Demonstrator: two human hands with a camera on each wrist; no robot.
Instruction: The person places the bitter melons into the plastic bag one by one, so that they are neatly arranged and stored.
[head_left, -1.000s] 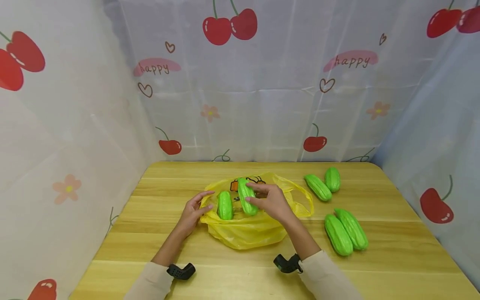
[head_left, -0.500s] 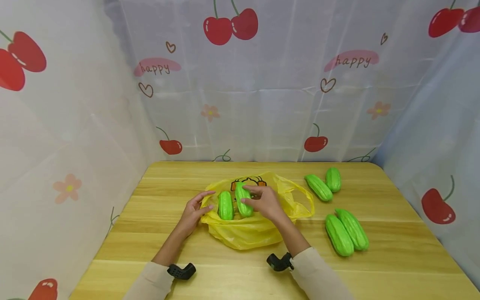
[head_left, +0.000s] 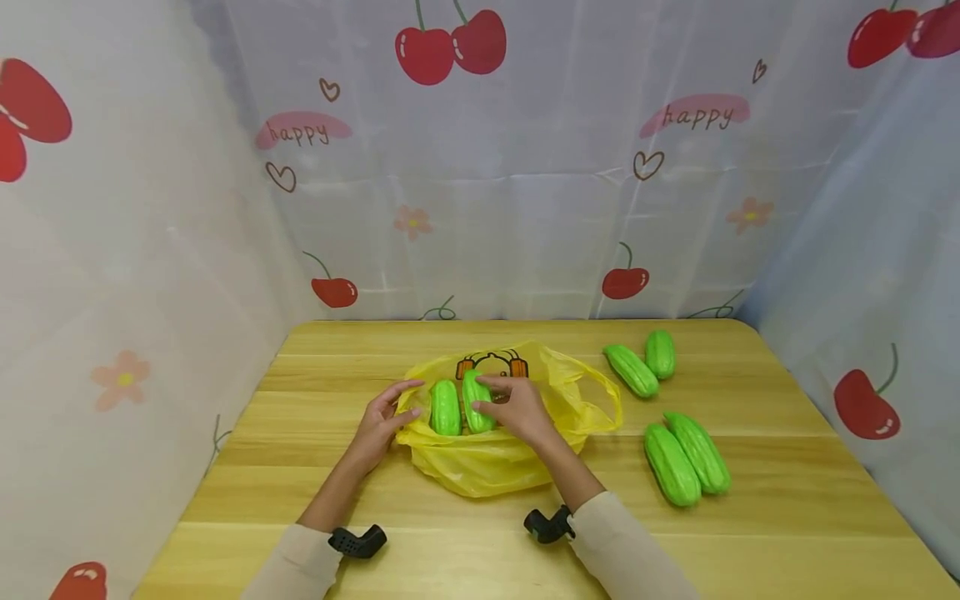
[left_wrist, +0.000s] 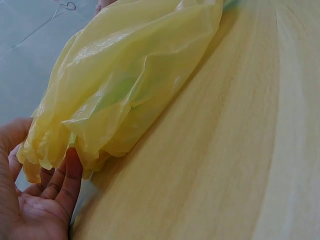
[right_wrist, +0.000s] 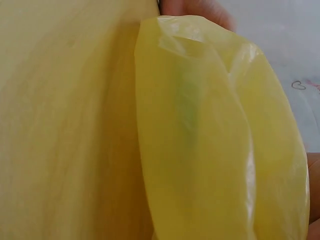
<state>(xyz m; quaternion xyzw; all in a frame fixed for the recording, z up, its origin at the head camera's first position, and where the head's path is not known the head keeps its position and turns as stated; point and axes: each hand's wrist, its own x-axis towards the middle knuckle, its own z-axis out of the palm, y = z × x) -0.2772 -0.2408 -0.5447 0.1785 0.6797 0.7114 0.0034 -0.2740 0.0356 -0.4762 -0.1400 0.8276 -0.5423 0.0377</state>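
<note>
An open yellow plastic bag (head_left: pixel 480 471) with a cartoon print lies on the table, its mouth facing up. My left hand (head_left: pixel 377 429) holds the bag's left rim between thumb and fingers, which the left wrist view shows close up. Inside the mouth, my right hand (head_left: pixel 522 407) pinches a bright green, ridged gourd (head_left: pixel 472 392) from its right side. A second green gourd (head_left: pixel 446 408) lies just left of it in the bag. In the right wrist view the bag's side (right_wrist: pixel 200 150) covers most of the right hand, and a green shape shows faintly through it.
Two gourds (head_left: pixel 672 465) lie side by side at the right of the wooden table (head_left: pixel 795 517). Another pair (head_left: pixel 632 371) sits farther back, right of the bag's loop handle (head_left: pixel 611 396). A cherry-printed curtain (head_left: pixel 480 217) surrounds the table.
My right hand has moved left and slightly down with its gourd, bringing it beside the other one in the bag. The left hand keeps its hold on the rim.
</note>
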